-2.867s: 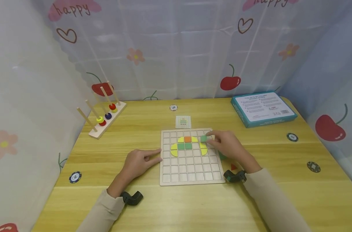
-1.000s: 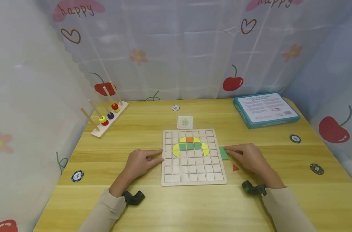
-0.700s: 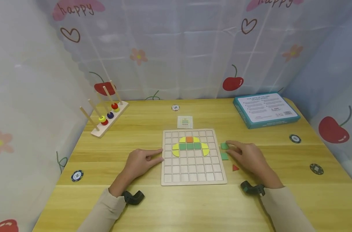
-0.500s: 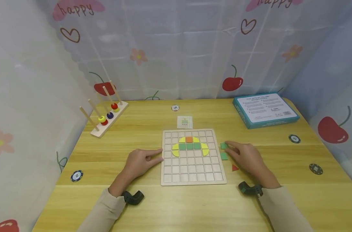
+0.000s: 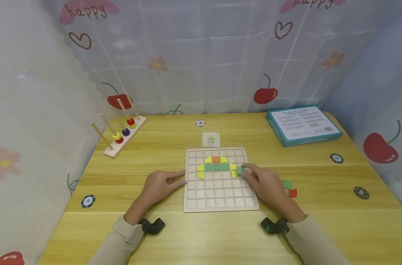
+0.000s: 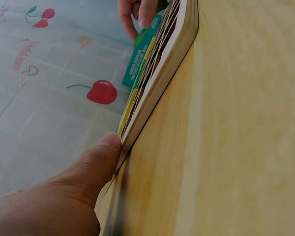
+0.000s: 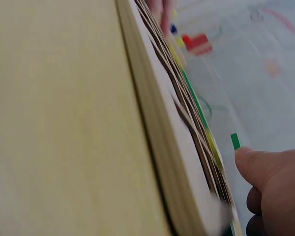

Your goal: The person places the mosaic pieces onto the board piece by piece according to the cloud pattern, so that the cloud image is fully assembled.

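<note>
A wooden grid board (image 5: 220, 202) lies mid-table. On it, yellow rounded pieces (image 5: 201, 175), an orange square (image 5: 216, 159) and a row of green squares (image 5: 217, 167) sit in the upper cells. My right hand (image 5: 265, 184) pinches a green square tile (image 5: 240, 170) between thumb and fingertips, above the board's right side; the tile stands tilted over the surface in the right wrist view (image 7: 235, 141). My left hand (image 5: 159, 187) touches the board's left edge with straight thumb and index finger. In the left wrist view the thumb (image 6: 105, 152) rests against that edge.
A loose green tile (image 5: 287, 184) and a red piece (image 5: 292, 193) lie right of my right hand. Behind the board is a small pattern card (image 5: 211, 140). A peg stand with beads (image 5: 124, 138) stands left, a teal box (image 5: 303, 125) right. Several poker chips (image 5: 361, 193) are scattered around.
My right hand placed a green square in the row, then picked another green tile from beside the board and moved it left over the board. The left hand stays at the edge.
</note>
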A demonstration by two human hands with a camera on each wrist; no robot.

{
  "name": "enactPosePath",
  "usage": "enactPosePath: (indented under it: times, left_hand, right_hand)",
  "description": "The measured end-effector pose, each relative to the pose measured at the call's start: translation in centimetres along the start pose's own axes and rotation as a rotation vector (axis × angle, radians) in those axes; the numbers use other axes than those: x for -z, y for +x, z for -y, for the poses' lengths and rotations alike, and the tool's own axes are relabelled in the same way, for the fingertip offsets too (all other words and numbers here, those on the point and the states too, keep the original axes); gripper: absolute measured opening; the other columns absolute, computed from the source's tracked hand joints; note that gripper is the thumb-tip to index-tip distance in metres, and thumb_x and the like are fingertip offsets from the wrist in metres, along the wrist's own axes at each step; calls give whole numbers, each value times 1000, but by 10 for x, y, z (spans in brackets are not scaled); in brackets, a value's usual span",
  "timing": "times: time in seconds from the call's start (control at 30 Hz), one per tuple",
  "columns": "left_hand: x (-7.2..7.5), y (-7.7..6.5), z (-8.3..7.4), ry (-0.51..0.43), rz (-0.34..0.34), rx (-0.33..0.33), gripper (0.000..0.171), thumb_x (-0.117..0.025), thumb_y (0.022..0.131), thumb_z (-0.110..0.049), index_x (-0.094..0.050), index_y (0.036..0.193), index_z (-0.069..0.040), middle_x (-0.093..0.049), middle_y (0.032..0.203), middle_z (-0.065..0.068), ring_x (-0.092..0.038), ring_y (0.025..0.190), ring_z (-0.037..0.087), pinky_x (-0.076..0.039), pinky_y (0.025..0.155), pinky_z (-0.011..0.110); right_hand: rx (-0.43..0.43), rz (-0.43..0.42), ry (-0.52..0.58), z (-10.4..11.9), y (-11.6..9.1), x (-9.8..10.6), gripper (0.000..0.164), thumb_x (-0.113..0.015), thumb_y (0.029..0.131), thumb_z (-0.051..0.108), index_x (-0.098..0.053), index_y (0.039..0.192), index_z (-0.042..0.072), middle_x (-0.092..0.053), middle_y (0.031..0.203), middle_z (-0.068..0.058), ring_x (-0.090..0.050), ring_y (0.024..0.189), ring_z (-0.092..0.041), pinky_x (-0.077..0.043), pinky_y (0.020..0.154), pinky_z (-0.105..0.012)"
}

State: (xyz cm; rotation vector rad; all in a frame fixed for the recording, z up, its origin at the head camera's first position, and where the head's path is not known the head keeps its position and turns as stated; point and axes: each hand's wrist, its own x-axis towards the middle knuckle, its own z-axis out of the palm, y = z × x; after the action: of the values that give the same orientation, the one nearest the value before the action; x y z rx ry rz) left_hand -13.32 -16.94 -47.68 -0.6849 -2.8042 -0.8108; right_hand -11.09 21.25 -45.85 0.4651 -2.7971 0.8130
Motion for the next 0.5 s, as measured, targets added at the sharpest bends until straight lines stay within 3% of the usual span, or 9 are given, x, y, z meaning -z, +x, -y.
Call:
enactPosePath:
  times: [0.23, 0.5]
  left_hand:
    - [0, 0, 0, -6, 4, 1, 39, -75, 90, -52, -76, 124, -32, -34, 51, -17, -24, 49, 0, -24, 50, 24]
    - [0, -1, -1, -13, 2, -1, 39, -75, 90, -51, -76, 124, -32, -35, 51, -16, -25, 49, 0, -24, 50, 25]
  right_hand:
    - [7, 3, 21, 31, 3, -18, 36, -75, 96, 28, -70, 129, 15, -42, 60, 11, -37, 51, -7, -32, 49, -25]
    - [27, 19, -63, 36, 6, -31, 36, -73, 98, 27, -70, 131, 14, -44, 59, 11, -37, 52, -8, -31, 49, -25]
